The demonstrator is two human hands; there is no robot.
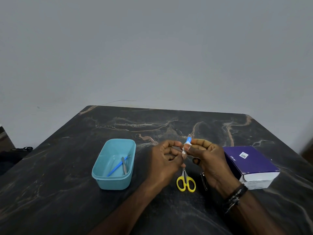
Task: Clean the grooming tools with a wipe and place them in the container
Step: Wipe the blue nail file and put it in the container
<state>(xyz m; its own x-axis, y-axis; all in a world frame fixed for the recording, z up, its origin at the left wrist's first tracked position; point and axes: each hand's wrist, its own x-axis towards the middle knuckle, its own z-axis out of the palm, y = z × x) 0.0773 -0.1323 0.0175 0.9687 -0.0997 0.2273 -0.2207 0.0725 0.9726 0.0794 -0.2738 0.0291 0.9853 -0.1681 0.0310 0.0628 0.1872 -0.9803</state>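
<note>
Above the middle of the dark marble table (67,167), my right hand (208,160) pinches a small blue grooming tool (188,140) by its upper part. My left hand (166,158) grips a white wipe (184,152) wrapped around the tool's lower part. A teal container (103,181) stands to the left of my hands and holds a blue-handled tool (116,167) and a metal tool (124,166). Yellow-handled scissors (186,183) lie on the table just below my hands. A metal nail clipper (204,181) lies beside the scissors, partly hidden by my right hand.
A purple and white box (250,163) sits at the right, close to my right wrist. A grey wall rises behind the table's far edge. A dark object (15,153) lies off the table's left side.
</note>
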